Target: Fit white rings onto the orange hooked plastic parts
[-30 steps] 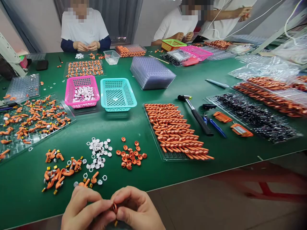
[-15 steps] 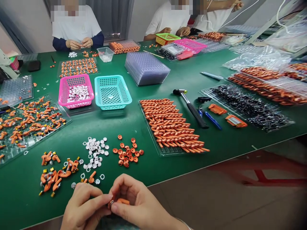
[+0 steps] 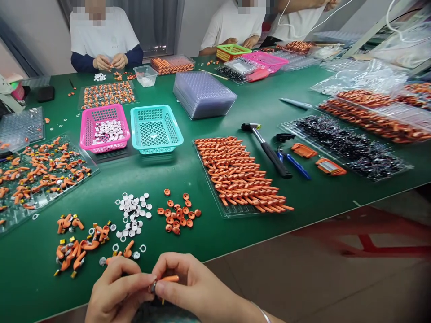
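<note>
At the table's near edge, my left hand (image 3: pixel 116 289) and my right hand (image 3: pixel 198 287) meet with fingertips pinched on one orange earbud shell (image 3: pixel 171 278). Its stem points right, above my right thumb. A small dark, silvery round part (image 3: pixel 154 286) shows between the fingertips; whether it is fixed to the shell is hidden. Just beyond lie orange earbud shells with gold tabs (image 3: pixel 79 249), white round discs (image 3: pixel 133 208) with a few rings, and orange caps (image 3: pixel 180 216), all loose on the green table (image 3: pixel 141 179).
Trays of orange earbud parts (image 3: pixel 242 175) and black wired parts (image 3: pixel 350 146) stand right, a hammer (image 3: pixel 269 150) between them. Farther back are a pink basket (image 3: pixel 105 146) of discs, a turquoise basket (image 3: pixel 156 148) and stacked clear trays (image 3: pixel 205 96). Co-workers sit across the table.
My right fingers have shifted slightly, so more of the earbud shell's stem shows, tilted a little upward. Both hands keep their pinch; the view has moved slightly.
</note>
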{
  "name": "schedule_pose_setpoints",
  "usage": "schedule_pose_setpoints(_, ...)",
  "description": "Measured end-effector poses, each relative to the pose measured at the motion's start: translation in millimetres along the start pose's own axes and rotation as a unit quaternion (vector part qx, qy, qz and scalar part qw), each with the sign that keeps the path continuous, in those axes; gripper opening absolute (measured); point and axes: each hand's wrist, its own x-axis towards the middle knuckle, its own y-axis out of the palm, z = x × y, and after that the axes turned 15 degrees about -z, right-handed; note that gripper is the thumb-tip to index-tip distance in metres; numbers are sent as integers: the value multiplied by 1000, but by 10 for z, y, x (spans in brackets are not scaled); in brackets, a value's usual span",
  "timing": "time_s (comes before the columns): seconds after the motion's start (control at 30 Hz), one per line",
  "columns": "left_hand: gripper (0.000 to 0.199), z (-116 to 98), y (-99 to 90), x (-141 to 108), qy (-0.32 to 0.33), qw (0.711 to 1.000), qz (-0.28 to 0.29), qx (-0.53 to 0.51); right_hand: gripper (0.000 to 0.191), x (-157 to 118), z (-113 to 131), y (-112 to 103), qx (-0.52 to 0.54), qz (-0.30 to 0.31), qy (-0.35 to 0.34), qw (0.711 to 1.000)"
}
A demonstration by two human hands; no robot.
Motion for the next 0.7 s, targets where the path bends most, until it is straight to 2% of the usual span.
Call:
schedule_pose_setpoints(0.17, 26, -81, 2, 20, 50, 998, -10, 41, 47, 24, -72, 11, 7, -5, 9, 1000)
schedule_pose_setpoints(0.27, 23, -105, 3, 30, 72, 995, -24, 63, 48, 58, -190, 39, 59, -11, 18, 998)
schedule_pose_setpoints(0.33, 26, -95, 6, 40, 80, 995, -8, 55, 49, 80, -255, 64, 104, -21, 17, 994)
schedule_pose_setpoints(0.47, 32, -82, 17, 66, 22, 1000, -13, 13, 45, 87, -239, 98, 138, -37, 10, 990)
schedule_pose_setpoints(0.6, 21, -125, 22, 89, -56, 997, -57, -15, 39, 65, -114, 93, 132, -10, 2, 991)
schedule_pose_setpoints(0.7, 15, -142, 24, 91, -81, 993, -82, -17, 38, 53, -62, 84, 123, 5, -6, 992)
